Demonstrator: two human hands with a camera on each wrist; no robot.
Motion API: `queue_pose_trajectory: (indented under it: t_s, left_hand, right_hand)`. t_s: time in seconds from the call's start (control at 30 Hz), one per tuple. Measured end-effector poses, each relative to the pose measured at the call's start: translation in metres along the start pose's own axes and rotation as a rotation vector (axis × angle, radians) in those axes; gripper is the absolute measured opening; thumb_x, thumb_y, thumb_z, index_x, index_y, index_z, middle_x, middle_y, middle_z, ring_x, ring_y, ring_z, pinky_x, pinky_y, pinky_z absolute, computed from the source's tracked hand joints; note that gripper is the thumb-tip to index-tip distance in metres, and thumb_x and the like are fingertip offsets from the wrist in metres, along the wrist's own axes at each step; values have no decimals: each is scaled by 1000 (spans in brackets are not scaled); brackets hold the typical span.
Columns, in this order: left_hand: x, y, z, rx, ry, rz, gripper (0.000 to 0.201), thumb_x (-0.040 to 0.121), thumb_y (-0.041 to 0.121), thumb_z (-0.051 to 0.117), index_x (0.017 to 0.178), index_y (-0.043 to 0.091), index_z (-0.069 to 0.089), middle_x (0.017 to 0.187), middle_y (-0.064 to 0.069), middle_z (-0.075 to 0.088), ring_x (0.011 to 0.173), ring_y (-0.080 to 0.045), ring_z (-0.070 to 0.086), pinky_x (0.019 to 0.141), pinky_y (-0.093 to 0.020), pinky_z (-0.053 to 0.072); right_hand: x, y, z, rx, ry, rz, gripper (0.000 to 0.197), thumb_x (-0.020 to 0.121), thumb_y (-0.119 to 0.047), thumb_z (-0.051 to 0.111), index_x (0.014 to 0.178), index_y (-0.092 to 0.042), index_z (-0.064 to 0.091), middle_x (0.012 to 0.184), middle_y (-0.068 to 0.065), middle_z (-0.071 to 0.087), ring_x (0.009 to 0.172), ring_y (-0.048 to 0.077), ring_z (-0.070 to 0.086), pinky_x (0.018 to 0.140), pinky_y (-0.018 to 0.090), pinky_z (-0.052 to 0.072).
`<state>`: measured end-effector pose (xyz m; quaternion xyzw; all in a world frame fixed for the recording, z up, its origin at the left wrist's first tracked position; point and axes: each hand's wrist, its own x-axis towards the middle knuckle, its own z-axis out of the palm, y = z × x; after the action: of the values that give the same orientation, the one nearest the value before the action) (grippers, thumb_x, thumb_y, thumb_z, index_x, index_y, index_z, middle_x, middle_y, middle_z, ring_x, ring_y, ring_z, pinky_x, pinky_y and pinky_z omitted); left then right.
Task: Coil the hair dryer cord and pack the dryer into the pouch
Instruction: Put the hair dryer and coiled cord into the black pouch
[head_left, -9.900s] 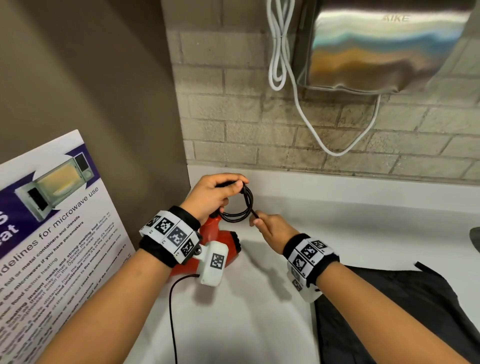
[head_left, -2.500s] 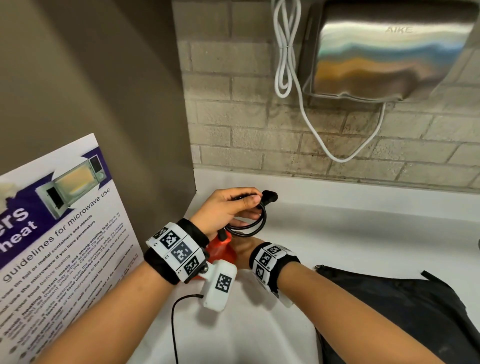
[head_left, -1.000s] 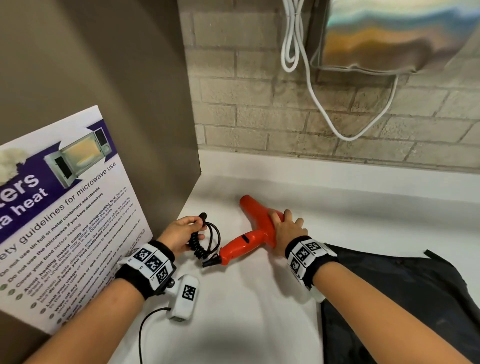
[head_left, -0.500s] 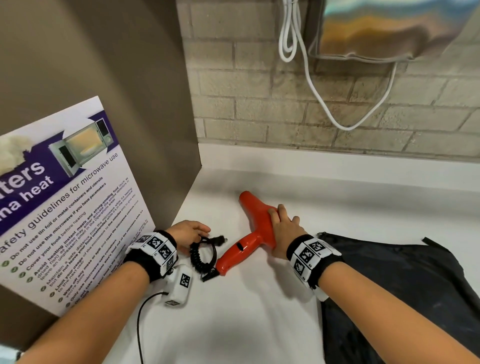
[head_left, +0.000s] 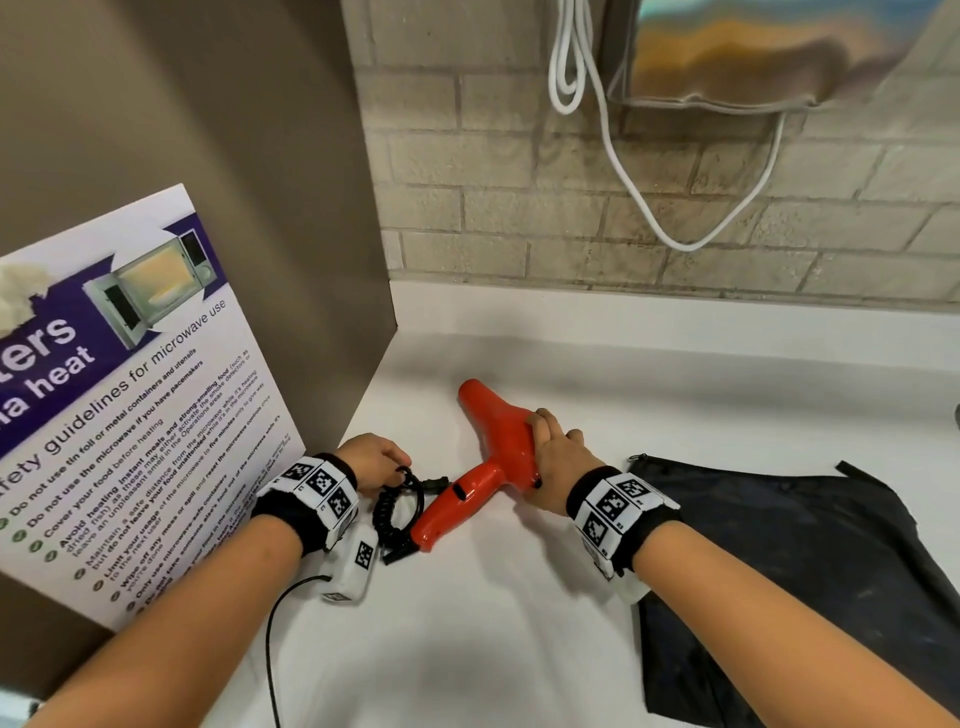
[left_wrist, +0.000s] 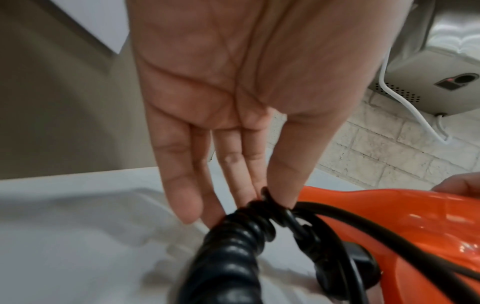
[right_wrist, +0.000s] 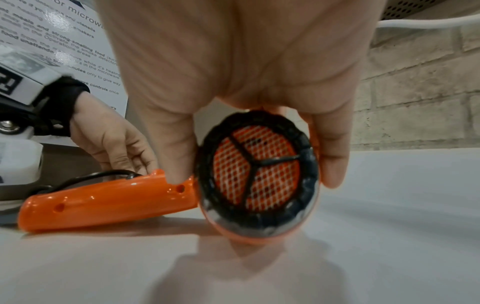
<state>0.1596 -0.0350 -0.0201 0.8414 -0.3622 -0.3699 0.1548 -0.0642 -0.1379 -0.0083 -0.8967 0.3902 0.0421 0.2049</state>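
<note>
The orange hair dryer (head_left: 501, 434) lies on the white counter (head_left: 519, 623), nozzle pointing to the far left and handle toward me. My right hand (head_left: 548, 449) grips its rear body, thumb and fingers either side of the black mesh grille (right_wrist: 257, 174). The black coiled cord (head_left: 396, 514) lies looped beside the handle's end (right_wrist: 103, 201). My left hand (head_left: 392, 467) pinches the top of the cord bundle (left_wrist: 228, 246) between thumb and forefinger, the other fingers straight. The black pouch (head_left: 779, 545) lies flat on the counter to the right of my right wrist.
A microwave-safety poster (head_left: 130, 389) leans against a brown partition (head_left: 234, 156) at the left. A brick wall runs along the back, with a steel hand dryer (head_left: 779, 47) and its white cable (head_left: 623, 171) hanging above. A thin black camera lead (head_left: 270, 649) trails from my left wrist.
The dryer has come down from the air onto the counter, and my right hand has stayed on its body. My left hand has lowered the coiled cord down beside the handle.
</note>
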Motion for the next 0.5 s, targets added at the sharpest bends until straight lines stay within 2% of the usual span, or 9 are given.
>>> queue_pose_trajectory:
  t_s: [0.07, 0.1, 0.17, 0.23, 0.3, 0.4, 0.47, 0.5]
  left_hand:
    - [-1, 0, 1, 19, 7, 1, 28, 84, 7, 58, 111, 14, 63, 102, -4, 64, 75, -12, 54, 57, -18, 43]
    - [-2, 1, 1, 35, 13, 3, 28, 85, 7, 56, 112, 14, 63, 98, -2, 61, 74, -11, 52, 55, -16, 40]
    - [-5, 0, 2, 69, 23, -8, 29, 87, 9, 53, 113, 17, 62, 98, 0, 59, 80, -12, 51, 59, -17, 40]
    - [-5, -3, 3, 67, 32, -30, 31, 86, 8, 52, 114, 17, 62, 100, -3, 60, 82, -16, 52, 58, -21, 44]
    - [-4, -6, 4, 53, 38, -33, 33, 85, 7, 51, 115, 17, 61, 99, -5, 60, 77, -18, 52, 55, -23, 44]
    - [-4, -9, 4, 43, 41, -21, 35, 84, 6, 53, 116, 17, 58, 100, -6, 59, 66, -14, 49, 53, -23, 42]
    - [-5, -11, 3, 34, 34, -9, 35, 83, 4, 54, 116, 15, 57, 101, -7, 60, 68, -16, 54, 57, -26, 45]
    - [-6, -13, 3, 34, 37, 1, 35, 82, 3, 55, 115, 14, 58, 104, -9, 62, 77, -20, 59, 64, -29, 49]
  right_hand:
    - [0, -2, 1, -1, 3, -7, 95, 76, -35, 68, 143, -17, 4, 152, 6, 11, 123, 38, 34, 101, 47, 41]
    - [0, -2, 1, -3, 2, -6, 95, 77, -35, 67, 144, -18, 2, 153, 6, 10, 125, 38, 32, 102, 47, 40]
    - [0, -4, 1, -9, 10, 0, 94, 77, -39, 66, 144, -19, 3, 152, 6, 11, 125, 38, 31, 102, 47, 39]
    - [-2, -4, 0, -31, 36, 20, 93, 76, -44, 66, 143, -22, 6, 145, 10, 17, 122, 37, 31, 100, 46, 39]
    - [-5, -6, -2, -35, 49, 47, 90, 76, -46, 65, 143, -26, 9, 139, 12, 22, 120, 35, 31, 98, 45, 39]
    - [-9, -8, -4, 34, 69, 68, 92, 73, -49, 67, 143, -27, 12, 134, 10, 28, 118, 34, 33, 96, 44, 41]
    - [-11, -10, -3, 72, 90, 90, 93, 71, -48, 69, 142, -24, 14, 133, 10, 31, 117, 34, 35, 96, 43, 40]
    - [-11, -12, -2, 81, 97, 104, 93, 71, -48, 70, 142, -23, 15, 132, 10, 32, 116, 34, 36, 96, 43, 40]
